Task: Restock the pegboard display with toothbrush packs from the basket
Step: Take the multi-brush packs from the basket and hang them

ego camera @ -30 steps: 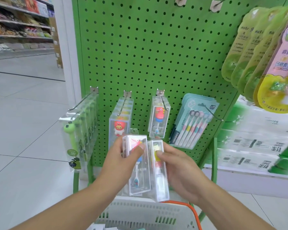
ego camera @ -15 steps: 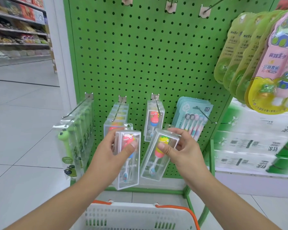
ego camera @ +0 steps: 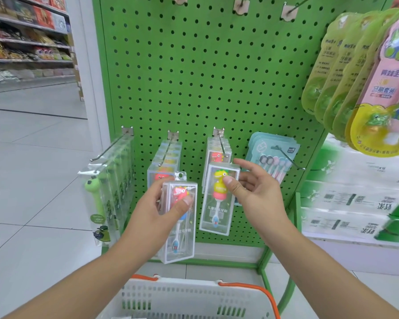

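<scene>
Nearest, below both wrists, the white basket (ego camera: 189,298) with orange handles waits on the floor. Above it the left hand (ego camera: 161,204) grasps a clear boxed toothbrush pack (ego camera: 179,224), thumb pressed on the front face over the pink figure and fingers curled behind, with the hang tab poking up just above the knuckles. Just beside it, the right hand (ego camera: 251,192) pinches a second pack (ego camera: 218,199), the one with the yellow figure, thumb on the front near the top and the other fingers partly spread behind it. These boxes look light, stiff and slick, so a thumb-and-finger pinch near the top edge seems best: it leaves the tab free and keeps the thin plastic from buckling under a hard squeeze. Beyond the right fingertips, the hook (ego camera: 222,146) on the green pegboard (ego camera: 205,77) already carries matching packs, and the second pack sits just in front of its tip. Whether its tab is threaded yet I cannot tell.
</scene>
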